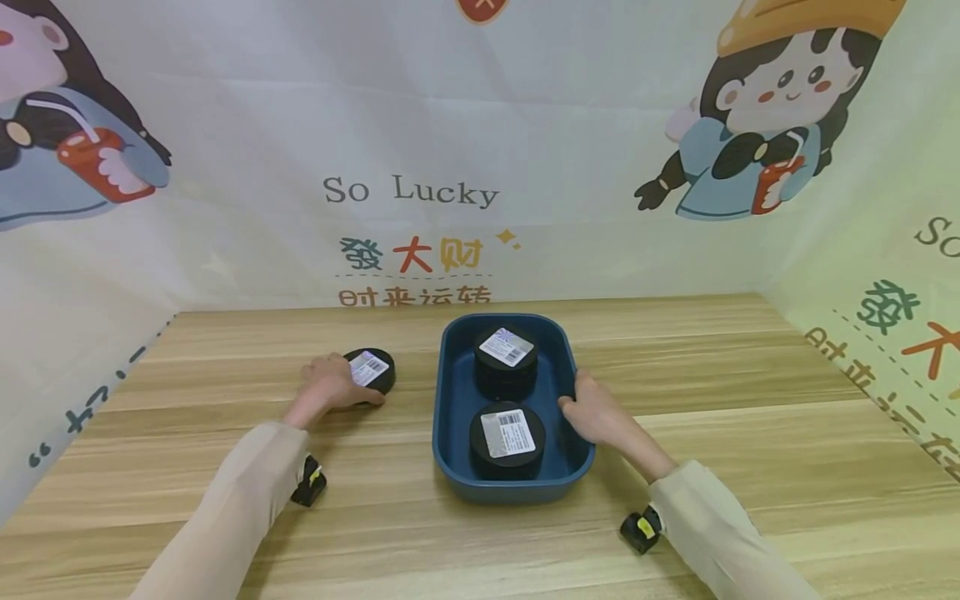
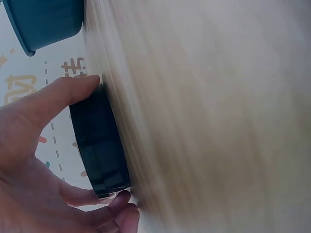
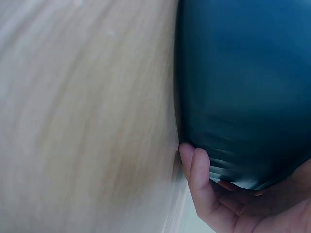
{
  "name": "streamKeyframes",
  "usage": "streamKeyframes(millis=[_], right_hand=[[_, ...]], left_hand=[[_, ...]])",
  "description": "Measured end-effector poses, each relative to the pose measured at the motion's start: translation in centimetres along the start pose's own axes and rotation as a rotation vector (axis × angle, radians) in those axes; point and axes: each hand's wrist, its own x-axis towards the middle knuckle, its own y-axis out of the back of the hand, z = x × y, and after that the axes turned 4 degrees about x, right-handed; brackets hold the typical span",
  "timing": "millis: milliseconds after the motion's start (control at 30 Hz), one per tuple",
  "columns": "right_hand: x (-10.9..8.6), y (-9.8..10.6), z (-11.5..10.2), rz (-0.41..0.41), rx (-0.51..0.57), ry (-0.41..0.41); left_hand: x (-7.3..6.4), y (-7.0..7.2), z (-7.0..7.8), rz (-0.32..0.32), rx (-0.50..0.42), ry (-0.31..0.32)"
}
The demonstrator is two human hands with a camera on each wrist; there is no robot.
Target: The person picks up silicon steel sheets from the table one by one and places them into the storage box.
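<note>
My left hand [image 1: 330,383] grips a flat, round black disc [image 1: 381,372] on the table, left of a blue bin. The disc has a white barcode label on top. In the left wrist view, the thumb presses one side of the disc [image 2: 99,141] while the fingers curl at the opposite side. The blue bin [image 1: 512,492] is a deep rectangular one with rounded corners. My right hand [image 1: 596,410] holds its right wall, thumb over the rim and fingers outside. Inside, black labelled discs lie at the back [image 1: 506,385] and the front [image 1: 507,467]; the back ones look stacked.
The wood-grain table [image 1: 750,467] extends around the bin. A white printed cloth [image 1: 570,150] rises behind the table and along both sides. A small black camera [image 1: 308,482] is at the left wrist and another black camera [image 1: 641,531] at the right.
</note>
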Motion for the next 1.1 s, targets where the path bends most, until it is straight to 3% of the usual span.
streamKeyframes(millis=[233, 500, 1100], right_hand=[[0.0, 0.0, 0.1, 0.011, 0.006, 0.002], [0.1, 0.0, 0.0, 0.005, -0.006, -0.011], [0.1, 0.0, 0.1, -0.010, 0.011, -0.019]], left_hand=[[-0.2, 0.1, 0.0, -0.007, -0.041, 0.019], [-0.6, 0.0, -0.1, 0.071, -0.101, -0.031], [-1.3, 0.3, -0.3, 0.244, -0.483, -0.096]])
